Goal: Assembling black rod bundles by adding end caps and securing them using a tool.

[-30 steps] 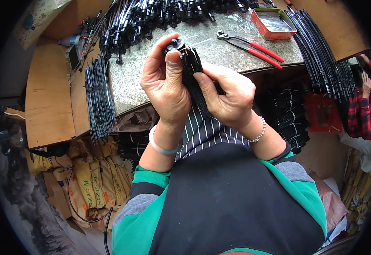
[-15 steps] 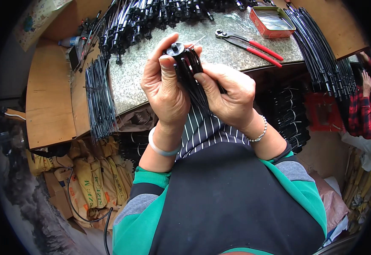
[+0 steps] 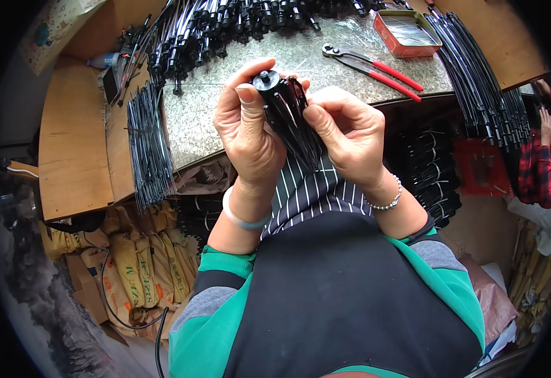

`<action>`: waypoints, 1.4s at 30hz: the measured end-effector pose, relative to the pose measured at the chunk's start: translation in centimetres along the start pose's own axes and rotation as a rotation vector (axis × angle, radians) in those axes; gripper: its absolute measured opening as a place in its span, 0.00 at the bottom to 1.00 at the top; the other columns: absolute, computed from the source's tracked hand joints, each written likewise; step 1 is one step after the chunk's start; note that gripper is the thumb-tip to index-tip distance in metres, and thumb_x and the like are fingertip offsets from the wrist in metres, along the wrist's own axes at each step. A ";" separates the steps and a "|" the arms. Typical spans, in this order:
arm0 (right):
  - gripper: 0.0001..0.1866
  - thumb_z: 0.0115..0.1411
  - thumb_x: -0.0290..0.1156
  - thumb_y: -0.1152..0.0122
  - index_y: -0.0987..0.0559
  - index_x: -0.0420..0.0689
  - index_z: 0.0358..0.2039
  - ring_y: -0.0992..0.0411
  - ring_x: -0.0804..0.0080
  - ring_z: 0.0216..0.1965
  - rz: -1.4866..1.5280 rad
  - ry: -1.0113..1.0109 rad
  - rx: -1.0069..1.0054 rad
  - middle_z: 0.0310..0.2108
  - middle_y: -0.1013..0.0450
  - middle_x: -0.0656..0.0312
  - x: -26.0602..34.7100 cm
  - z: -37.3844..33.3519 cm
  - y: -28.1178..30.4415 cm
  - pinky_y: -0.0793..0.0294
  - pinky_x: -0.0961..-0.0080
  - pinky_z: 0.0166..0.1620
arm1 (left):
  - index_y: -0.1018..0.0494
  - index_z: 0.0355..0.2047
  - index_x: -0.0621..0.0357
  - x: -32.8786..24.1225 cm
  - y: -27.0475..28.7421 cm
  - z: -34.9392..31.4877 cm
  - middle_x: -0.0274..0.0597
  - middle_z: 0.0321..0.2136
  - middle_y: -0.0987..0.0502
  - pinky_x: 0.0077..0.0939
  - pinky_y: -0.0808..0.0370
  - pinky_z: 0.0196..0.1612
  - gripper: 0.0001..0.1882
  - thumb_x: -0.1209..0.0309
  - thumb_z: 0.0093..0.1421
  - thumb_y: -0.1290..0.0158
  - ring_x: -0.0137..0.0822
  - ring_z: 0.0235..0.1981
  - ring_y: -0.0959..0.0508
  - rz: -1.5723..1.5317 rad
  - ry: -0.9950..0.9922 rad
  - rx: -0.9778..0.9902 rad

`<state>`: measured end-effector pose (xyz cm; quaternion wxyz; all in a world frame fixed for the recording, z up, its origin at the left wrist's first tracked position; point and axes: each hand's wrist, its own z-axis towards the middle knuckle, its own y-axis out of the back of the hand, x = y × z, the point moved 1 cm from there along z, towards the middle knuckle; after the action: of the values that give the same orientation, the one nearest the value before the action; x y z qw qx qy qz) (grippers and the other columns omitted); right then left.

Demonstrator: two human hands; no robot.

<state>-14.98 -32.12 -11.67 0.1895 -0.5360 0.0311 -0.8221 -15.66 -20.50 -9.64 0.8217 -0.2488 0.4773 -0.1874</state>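
Note:
Above the table's front edge I hold a black umbrella frame (image 3: 292, 129), its thin ribs folded together into a bundle. Its round grey cap (image 3: 265, 80) with a small central peg points up and away from me. My left hand (image 3: 249, 123) wraps around the capped end, thumb on the near side and fingers behind. At the right side of the bundle, my right hand (image 3: 350, 131) has its thumb and forefinger pinched against the ribs. Its other fingers are curled. The lower ends of the ribs hang down in front of the striped apron.
Red-handled pliers (image 3: 373, 70) and a red tin (image 3: 408, 39) of thin wires lie on the speckled table (image 3: 193, 120). Black-tipped metal shafts (image 3: 237, 19) are heaped at the back. Bundles of black rods flank the table at left (image 3: 148, 145) and right (image 3: 477, 82). Another person's hand (image 3: 546, 126) shows far right.
The umbrella frame has tipped slightly and shifted a little right and toward me. My right thumb and forefinger have moved slightly right along with it.

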 end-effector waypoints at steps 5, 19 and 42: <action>0.04 0.54 0.19 0.42 0.25 0.33 0.31 0.32 0.81 0.29 -0.309 0.196 0.020 0.28 0.28 0.62 0.6 0.3 -0.1 0.32 0.86 0.35 | 0.34 0.43 0.69 0.2 -0.2 -0.4 0.48 0.30 0.24 0.28 0.24 0.39 0.22 0.58 0.62 0.57 0.38 0.33 0.22 0.073 -0.033 -0.005; 0.27 0.57 0.52 0.49 0.29 0.36 0.37 0.26 0.60 0.26 -0.368 -0.061 0.147 0.25 0.28 0.53 -1.5 -2.0 -1.4 0.28 0.73 0.30 | 0.44 0.53 0.70 -1.1 -0.4 1.0 0.48 0.33 0.26 0.30 0.26 0.38 0.39 0.44 0.58 0.60 0.39 0.34 0.23 -0.146 0.206 0.223; 0.16 0.62 0.33 0.51 0.34 0.42 0.18 0.46 0.89 0.13 0.143 -0.570 0.356 0.14 0.38 0.71 4.6 -0.6 1.0 0.48 0.87 0.16 | 0.31 0.40 0.64 -0.8 0.6 -3.0 0.42 0.27 0.26 0.20 0.29 0.27 0.15 0.79 0.50 0.48 0.29 0.22 0.27 0.904 -0.268 0.336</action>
<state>-16.84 -34.74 -8.11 0.3385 -0.6991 -0.1296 -0.6163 -18.67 -20.23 -10.72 0.9034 0.0970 0.3910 0.1468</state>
